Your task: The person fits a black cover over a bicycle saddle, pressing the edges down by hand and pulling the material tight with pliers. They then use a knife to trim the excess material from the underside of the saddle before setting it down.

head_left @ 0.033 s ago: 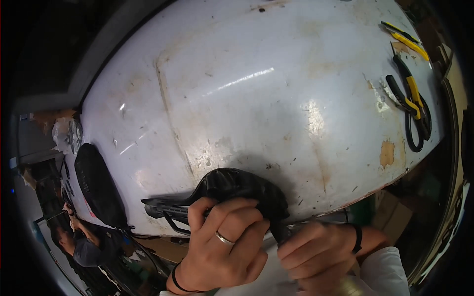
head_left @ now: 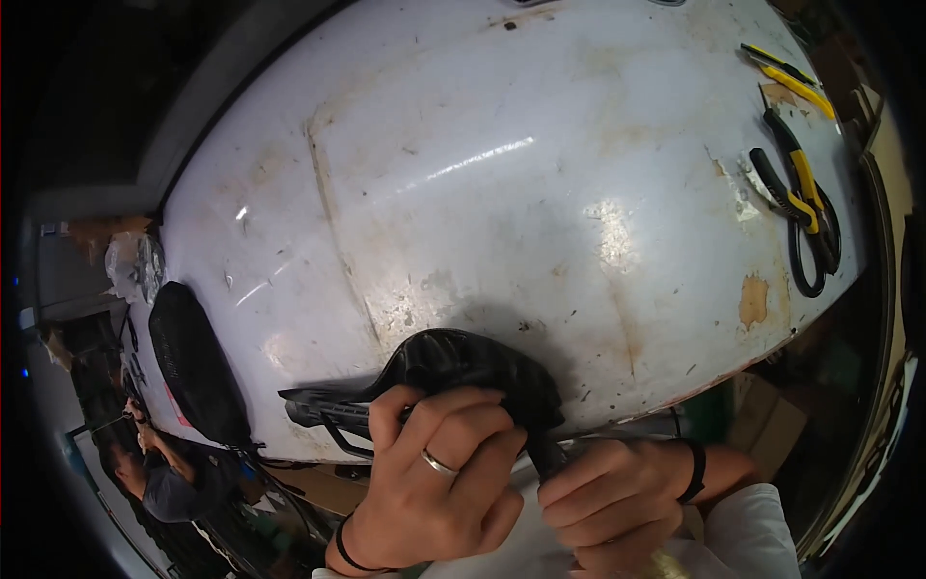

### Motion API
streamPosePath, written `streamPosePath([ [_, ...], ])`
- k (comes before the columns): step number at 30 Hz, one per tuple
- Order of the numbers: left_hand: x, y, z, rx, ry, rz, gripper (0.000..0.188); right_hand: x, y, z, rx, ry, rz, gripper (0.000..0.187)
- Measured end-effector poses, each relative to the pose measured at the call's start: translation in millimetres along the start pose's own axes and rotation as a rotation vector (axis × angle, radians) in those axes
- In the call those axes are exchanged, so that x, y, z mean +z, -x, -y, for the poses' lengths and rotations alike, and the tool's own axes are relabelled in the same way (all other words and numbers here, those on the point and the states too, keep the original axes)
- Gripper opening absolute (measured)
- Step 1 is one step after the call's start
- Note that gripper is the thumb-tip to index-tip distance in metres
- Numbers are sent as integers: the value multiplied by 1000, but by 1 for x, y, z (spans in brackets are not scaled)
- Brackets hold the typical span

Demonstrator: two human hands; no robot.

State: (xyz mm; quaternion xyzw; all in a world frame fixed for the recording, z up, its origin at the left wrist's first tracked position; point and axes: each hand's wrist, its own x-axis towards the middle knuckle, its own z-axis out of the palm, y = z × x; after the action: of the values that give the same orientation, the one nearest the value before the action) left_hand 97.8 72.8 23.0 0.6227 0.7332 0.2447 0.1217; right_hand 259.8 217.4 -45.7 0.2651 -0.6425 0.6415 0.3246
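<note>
A glossy black piece (head_left: pixel 463 357) lies at the table's near edge, creased and curved like soft leather or vinyl. Its left end tapers to a ridged part with a thin black loop below; I cannot tell its kind. My left hand (head_left: pixel 439 473), with a ring and a dark wristband, is closed over its near side, fingers curled. Just to the right, my right hand (head_left: pixel 617 502) is closed round a narrow dark part (head_left: pixel 546 454) leading down from the black piece. Whether that part belongs to it is hidden. A yellowish, shiny blurred thing (head_left: pixel 667 565) shows below my right hand.
On the white, stained table (head_left: pixel 482 222) a long black pouch (head_left: pixel 193 367) lies left. Pliers with yellow-black handles (head_left: pixel 805 183) and a yellow cutter knife (head_left: pixel 796 89) lie far right. Clear plastic wrap (head_left: pixel 135 265) sits at the left edge. Another person (head_left: pixel 178 482) works beyond, lower left.
My right hand has shifted very slightly left and shows less blur. My left hand and the black piece stay where they were.
</note>
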Motion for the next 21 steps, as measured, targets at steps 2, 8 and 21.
streamPosePath([
  [2,0,-2,2,5,7,28,40,2,5,1,-9,-22,-46,29],
  [8,-13,-10,-20,-99,-18,129,36,-10,20,33,134,80,-143,27],
  [21,9,-13,-24,-165,-185,33,26,28,16,2,-209,110,-274,23],
])
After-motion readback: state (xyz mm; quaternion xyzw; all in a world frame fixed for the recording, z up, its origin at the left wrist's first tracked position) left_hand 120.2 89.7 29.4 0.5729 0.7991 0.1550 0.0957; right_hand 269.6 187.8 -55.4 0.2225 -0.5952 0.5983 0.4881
